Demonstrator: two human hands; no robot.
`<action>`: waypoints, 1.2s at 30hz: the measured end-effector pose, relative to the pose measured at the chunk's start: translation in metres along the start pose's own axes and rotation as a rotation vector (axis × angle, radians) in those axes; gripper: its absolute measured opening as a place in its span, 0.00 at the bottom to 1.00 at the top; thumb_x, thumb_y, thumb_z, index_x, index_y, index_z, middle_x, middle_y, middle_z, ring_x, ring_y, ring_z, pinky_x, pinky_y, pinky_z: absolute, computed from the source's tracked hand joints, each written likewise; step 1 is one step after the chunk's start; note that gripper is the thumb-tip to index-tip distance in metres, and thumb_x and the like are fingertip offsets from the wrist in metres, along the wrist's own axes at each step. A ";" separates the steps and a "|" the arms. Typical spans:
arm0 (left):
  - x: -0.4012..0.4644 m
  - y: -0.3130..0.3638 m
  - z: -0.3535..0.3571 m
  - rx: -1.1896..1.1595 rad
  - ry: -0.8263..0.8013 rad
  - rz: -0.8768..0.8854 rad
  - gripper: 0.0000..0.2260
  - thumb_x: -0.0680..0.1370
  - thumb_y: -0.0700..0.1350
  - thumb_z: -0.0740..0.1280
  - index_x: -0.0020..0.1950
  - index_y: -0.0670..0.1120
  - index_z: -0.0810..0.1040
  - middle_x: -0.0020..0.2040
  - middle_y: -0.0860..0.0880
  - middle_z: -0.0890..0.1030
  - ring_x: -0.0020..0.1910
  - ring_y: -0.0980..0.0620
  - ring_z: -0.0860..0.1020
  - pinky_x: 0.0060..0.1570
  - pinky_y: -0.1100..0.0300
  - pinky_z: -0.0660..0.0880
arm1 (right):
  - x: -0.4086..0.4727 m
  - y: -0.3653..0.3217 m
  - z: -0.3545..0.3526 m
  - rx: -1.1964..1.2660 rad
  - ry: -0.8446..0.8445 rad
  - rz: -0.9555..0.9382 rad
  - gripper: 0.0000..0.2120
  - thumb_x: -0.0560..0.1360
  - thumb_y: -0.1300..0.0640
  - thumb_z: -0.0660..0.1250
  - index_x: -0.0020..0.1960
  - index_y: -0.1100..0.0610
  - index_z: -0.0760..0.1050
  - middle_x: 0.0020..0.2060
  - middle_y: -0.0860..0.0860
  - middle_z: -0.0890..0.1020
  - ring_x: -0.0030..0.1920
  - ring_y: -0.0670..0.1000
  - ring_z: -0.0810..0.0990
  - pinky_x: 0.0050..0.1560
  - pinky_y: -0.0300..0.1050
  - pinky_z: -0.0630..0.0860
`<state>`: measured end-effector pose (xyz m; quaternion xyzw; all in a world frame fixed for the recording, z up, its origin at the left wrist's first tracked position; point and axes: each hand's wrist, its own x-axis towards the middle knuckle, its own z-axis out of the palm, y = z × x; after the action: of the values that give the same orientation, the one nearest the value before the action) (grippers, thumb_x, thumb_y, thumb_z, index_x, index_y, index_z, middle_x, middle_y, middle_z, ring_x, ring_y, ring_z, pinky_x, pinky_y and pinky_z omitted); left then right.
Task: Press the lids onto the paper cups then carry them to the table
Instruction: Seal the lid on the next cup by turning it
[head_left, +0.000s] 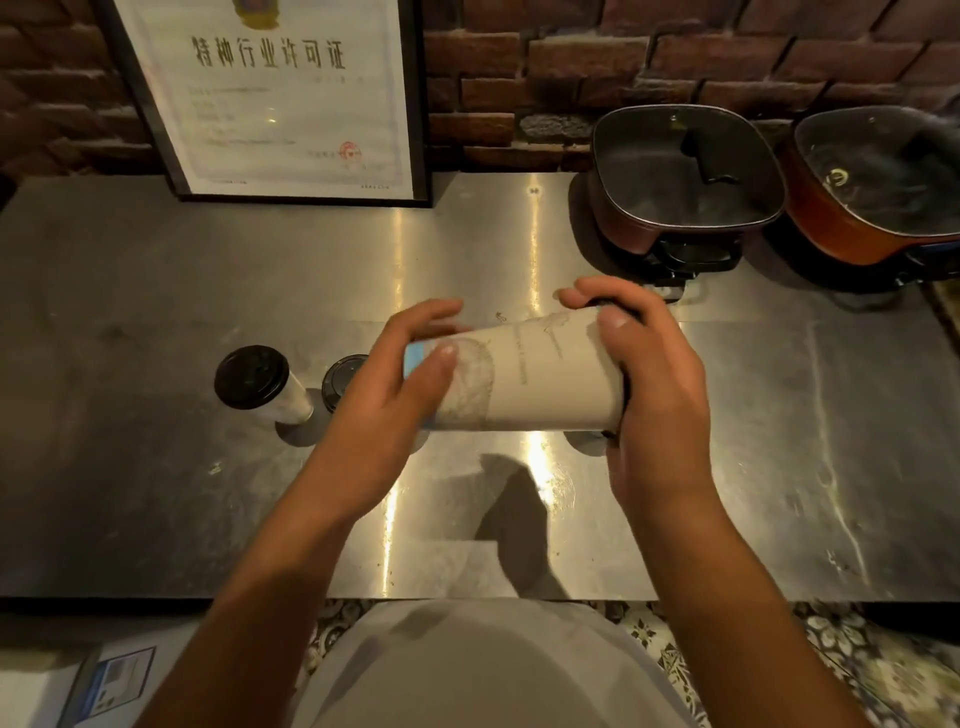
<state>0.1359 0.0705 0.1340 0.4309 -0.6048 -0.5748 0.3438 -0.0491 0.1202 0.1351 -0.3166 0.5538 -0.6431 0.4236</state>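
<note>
I hold a tall pale paper cup (535, 374) sideways above the steel counter (156, 291), its base to the left. My left hand (395, 395) grips the base end. My right hand (649, 374) wraps the mouth end, where a black lid edge (618, 304) shows between my fingers. A second paper cup with a black lid (252, 376) stands on the counter to the left. Right beside it another black lid (343, 379) shows, partly hidden by my left hand; I cannot tell whether a cup is under it.
A framed certificate (275, 98) leans on the brick wall at the back left. Two electric pots with glass lids (685, 171) (878, 182) sit at the back right. The counter's front edge runs just before my body.
</note>
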 end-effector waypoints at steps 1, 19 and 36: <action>-0.002 0.000 -0.001 0.015 -0.026 0.089 0.20 0.79 0.55 0.67 0.70 0.57 0.71 0.65 0.52 0.76 0.58 0.56 0.81 0.45 0.64 0.81 | 0.003 -0.001 0.000 0.088 0.043 0.123 0.12 0.78 0.48 0.65 0.58 0.48 0.82 0.57 0.49 0.86 0.60 0.58 0.83 0.45 0.51 0.75; -0.007 -0.009 -0.003 -0.056 -0.041 0.070 0.19 0.78 0.51 0.68 0.68 0.58 0.73 0.62 0.55 0.80 0.59 0.53 0.82 0.50 0.62 0.81 | -0.002 -0.002 -0.001 0.052 0.000 0.184 0.13 0.79 0.49 0.63 0.58 0.50 0.81 0.56 0.50 0.87 0.53 0.55 0.84 0.35 0.42 0.73; -0.003 -0.021 0.005 -0.261 0.116 -0.251 0.20 0.85 0.56 0.54 0.59 0.42 0.77 0.42 0.40 0.84 0.31 0.40 0.81 0.27 0.53 0.80 | -0.012 0.015 -0.016 -0.131 -0.272 0.076 0.35 0.66 0.36 0.68 0.72 0.38 0.69 0.62 0.39 0.80 0.60 0.43 0.82 0.47 0.41 0.82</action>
<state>0.1355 0.0756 0.1126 0.4870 -0.4458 -0.6608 0.3569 -0.0553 0.1377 0.1182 -0.4066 0.5439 -0.5403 0.4970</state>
